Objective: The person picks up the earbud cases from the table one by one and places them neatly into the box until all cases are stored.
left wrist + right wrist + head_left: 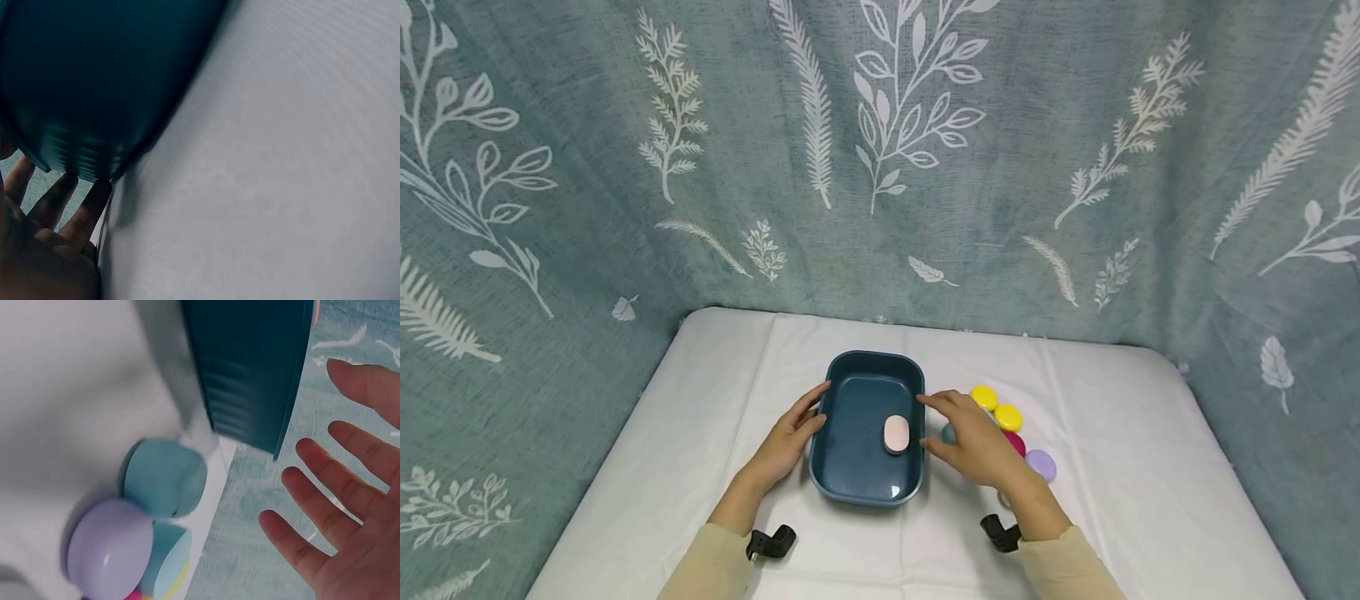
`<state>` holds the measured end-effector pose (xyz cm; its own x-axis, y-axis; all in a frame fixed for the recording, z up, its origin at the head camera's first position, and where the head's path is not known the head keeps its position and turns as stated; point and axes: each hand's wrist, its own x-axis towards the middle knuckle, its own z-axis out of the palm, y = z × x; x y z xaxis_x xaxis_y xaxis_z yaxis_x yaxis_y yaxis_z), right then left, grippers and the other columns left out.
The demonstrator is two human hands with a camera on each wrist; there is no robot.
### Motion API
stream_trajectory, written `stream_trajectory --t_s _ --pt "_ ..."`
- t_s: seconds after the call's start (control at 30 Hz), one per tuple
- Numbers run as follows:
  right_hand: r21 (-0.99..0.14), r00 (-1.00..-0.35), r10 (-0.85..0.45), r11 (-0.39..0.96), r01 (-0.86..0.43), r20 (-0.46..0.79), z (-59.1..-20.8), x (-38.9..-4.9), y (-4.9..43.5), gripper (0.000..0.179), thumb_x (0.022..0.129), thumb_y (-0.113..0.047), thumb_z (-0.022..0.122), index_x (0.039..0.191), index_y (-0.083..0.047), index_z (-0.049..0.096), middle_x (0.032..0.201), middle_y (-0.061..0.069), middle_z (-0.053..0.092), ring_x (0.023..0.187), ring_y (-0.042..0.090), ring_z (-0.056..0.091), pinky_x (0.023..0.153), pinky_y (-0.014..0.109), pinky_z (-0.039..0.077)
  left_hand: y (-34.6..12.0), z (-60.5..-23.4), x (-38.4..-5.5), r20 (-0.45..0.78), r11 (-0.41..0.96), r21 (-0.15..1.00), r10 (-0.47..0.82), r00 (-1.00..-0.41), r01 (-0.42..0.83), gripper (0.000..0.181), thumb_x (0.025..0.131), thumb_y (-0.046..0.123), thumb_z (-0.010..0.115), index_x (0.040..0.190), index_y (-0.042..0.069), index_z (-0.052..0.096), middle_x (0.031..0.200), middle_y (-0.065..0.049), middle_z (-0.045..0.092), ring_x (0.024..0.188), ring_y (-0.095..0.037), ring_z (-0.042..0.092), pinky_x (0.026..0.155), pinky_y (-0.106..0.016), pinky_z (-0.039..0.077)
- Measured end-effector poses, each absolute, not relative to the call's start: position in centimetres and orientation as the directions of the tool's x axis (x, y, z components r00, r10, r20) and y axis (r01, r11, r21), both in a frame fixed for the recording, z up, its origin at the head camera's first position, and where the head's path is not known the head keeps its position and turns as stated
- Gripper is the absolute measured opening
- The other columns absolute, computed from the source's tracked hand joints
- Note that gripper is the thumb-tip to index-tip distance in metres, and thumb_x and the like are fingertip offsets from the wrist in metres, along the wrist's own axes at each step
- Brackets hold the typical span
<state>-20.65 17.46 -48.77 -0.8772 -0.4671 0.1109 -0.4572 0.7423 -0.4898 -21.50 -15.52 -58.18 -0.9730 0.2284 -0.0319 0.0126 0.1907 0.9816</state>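
A dark teal rectangular bin point(857, 467) with rounded corners stands on the white-covered table. Inside it, toward the right wall, lies a pale pink oval piece point(896, 433). My left hand point(786, 437) is at the bin's left side; in the left wrist view its extended fingertips point(100, 190) meet the outer wall. On the other side my right hand point(970, 437) hovers by the right rim, thumb and fingers spread. From the right wrist view, that hand shows an empty palm and loosely extended fingers point(306, 540) apart from the wall.
Right of the bin, partly behind my right hand, lie several rounded pieces: yellow ones point(1008, 417), a magenta one point(1015, 443), a lavender one point(1041, 465) and a teal one point(165, 478). A patterned green-blue curtain point(850, 250) borders the table point(1120, 500) at the back and sides.
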Motion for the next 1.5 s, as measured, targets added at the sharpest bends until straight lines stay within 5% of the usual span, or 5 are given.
stream_trajectory --t_s 0.73,1.5 --pt "-0.443 -0.903 -0.427 0.803 -0.398 0.037 -51.3 -21.5 20.9 0.058 0.086 -0.015 0.083 0.14 -0.005 0.064 0.138 0.011 0.062 0.13 0.034 0.057 0.108 0.053 0.05 -15.5 -58.0 -21.6 -0.04 0.197 0.98 0.246 -0.968 0.01 0.054 0.109 0.033 0.054 0.159 0.04 0.037 0.171 0.001 0.029 0.155 -0.034 0.035 0.125 -0.056 0.03" --pt "-0.285 -0.916 -0.401 0.881 -0.378 -0.024 -51.9 -21.7 20.4 0.056 0.081 -0.016 0.088 0.134 -0.01 0.07 0.135 0.007 0.067 0.132 0.033 0.054 0.105 0.055 0.045 -15.5 -58.1 -21.5 -0.039 0.198 0.98 0.229 -0.973 0.007 0.054 0.109 0.027 0.053 0.16 0.035 0.037 0.17 0.003 0.03 0.154 -0.035 0.035 0.125 -0.057 0.031"
